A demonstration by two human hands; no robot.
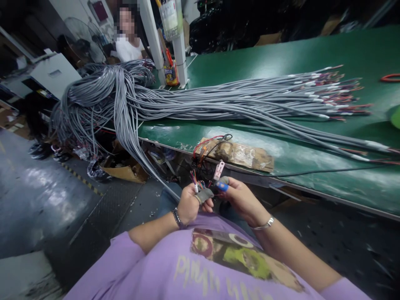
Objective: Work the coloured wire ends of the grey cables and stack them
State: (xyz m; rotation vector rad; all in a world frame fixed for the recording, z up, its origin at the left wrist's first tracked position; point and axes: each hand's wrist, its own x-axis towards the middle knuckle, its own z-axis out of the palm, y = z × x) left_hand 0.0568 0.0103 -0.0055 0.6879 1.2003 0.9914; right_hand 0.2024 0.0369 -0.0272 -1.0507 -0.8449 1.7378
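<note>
In front of my lap, my left hand [190, 203] is closed around the ends of grey cables [170, 188]. Thin coloured wires [194, 178] fan out above its fingers. A grey cover [205, 195] wraps its thumb. Close by on the right, my right hand [240, 198] pinches with thumb and finger near the wire ends; what lies in the pinch is too small to make out. It wears a blue band [222, 186] on the thumb and a grey cover on a fingertip. Just above those fingertips is a small pale pink piece with holes [219, 170].
Along the green table [312, 183] lies a large bundle of grey cables [218, 100], drooping over its left end. A taped cardboard piece [250, 156] with red and black leads sits at the near edge. Behind stand white posts [179, 58] and a person [128, 48].
</note>
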